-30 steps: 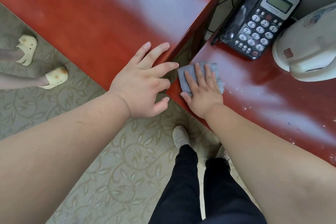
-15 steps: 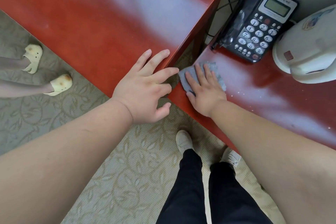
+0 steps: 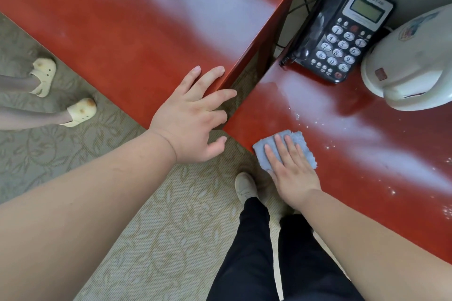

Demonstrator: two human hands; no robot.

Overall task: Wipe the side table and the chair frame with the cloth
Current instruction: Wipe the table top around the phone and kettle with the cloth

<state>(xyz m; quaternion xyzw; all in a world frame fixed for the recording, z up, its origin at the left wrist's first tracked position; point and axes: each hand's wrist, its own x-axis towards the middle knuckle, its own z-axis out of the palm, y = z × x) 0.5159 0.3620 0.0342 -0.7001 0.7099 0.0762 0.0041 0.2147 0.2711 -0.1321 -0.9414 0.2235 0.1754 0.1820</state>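
flat right hand (image 3: pixel 292 173) presses cloth (image 3: pixel 285 148) on side table (image 3: pixel 367 144) front edge

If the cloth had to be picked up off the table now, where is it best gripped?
Probably at the far edge of the cloth, coming from above. It lies flat on the side table with the right hand pressed over its near half, so only the far fluffy edge and left corner show free to pinch.

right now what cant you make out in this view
- Head view: middle of the grey-blue folded cloth, covered by the right hand.
- White domed appliance: cut off by the right edge.
- Small labels on the black desk telephone: too small.
- Chair frame: not identifiable.
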